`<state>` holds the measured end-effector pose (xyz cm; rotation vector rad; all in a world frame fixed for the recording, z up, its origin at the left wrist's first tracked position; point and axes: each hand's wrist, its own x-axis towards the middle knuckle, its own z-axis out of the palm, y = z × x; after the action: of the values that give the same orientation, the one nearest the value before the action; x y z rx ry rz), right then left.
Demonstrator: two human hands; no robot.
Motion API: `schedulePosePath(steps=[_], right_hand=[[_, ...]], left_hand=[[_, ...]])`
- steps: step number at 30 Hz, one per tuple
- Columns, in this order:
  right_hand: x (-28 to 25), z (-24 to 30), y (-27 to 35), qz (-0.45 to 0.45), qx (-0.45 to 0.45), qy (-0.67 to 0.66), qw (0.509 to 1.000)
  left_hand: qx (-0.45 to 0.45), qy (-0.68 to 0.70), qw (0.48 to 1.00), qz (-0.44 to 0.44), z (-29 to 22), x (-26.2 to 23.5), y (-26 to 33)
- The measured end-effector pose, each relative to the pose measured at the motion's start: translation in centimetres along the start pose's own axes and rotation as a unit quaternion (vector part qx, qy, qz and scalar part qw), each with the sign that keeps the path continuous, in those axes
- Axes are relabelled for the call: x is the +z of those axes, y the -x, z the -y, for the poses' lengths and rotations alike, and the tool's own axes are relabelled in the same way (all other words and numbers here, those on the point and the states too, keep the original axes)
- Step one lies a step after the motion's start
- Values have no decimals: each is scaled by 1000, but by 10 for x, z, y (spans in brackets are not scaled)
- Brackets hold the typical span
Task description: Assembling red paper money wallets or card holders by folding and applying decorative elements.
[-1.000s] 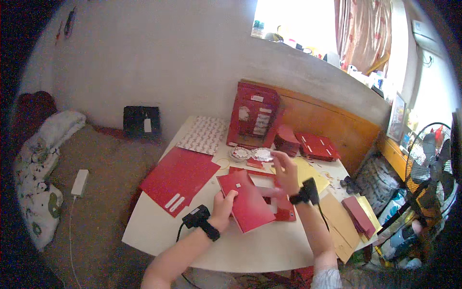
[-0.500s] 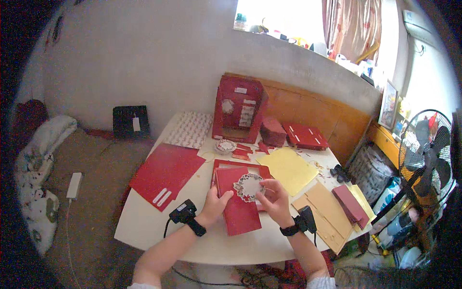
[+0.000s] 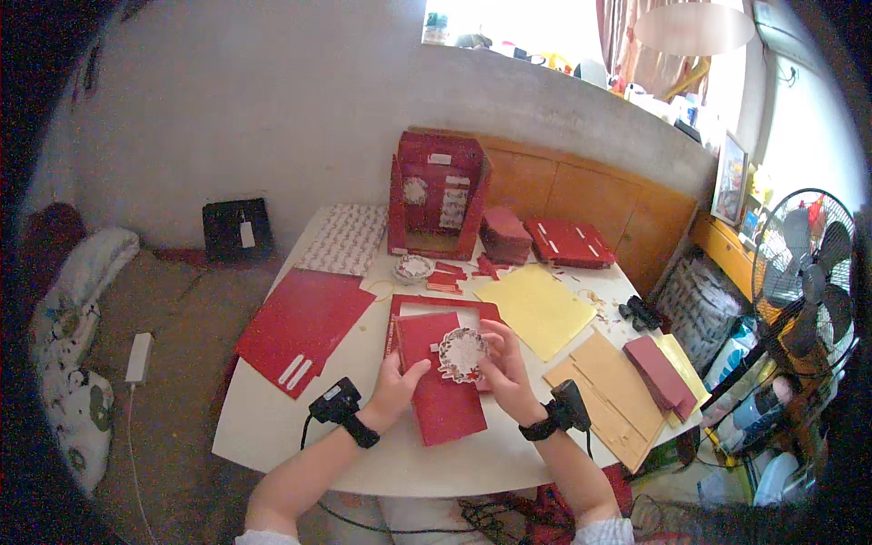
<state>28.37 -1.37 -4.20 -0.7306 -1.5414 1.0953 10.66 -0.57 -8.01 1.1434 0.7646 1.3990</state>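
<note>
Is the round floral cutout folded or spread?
Spread: the cutout shows its broad round face, no fold visible, in the right hand.

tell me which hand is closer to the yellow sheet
Right: the right hand is on the near side of the yellow sheet; the left hand is farther away to the left, gripping the red board.

On your left, a white block point(image 3: 138, 358) with a thin cord point(image 3: 131, 445) lay on the brown bed cover point(image 3: 186, 354), near a rumpled patterned blanket point(image 3: 74, 409). On your right stood a black-bladed fan point(image 3: 811, 268), near a framed picture point(image 3: 729, 179); ahead, a curtain point(image 3: 618, 36) hung at your bright window point(image 3: 518, 18).
</note>
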Motion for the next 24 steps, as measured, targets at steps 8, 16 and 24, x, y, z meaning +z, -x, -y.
schedulePosePath(steps=[8,16,24], right_hand=[[2,2,-4,-23,51,-55,997],[-8,-4,-8,-3,97,-35,995],[1,7,-3,56,122,-165,977]], left_hand=[[-15,22,1000,1,8,-8,-3],[-36,-16,999,8,3,-7,-7],[-34,-53,998,-11,-4,-2,0]])
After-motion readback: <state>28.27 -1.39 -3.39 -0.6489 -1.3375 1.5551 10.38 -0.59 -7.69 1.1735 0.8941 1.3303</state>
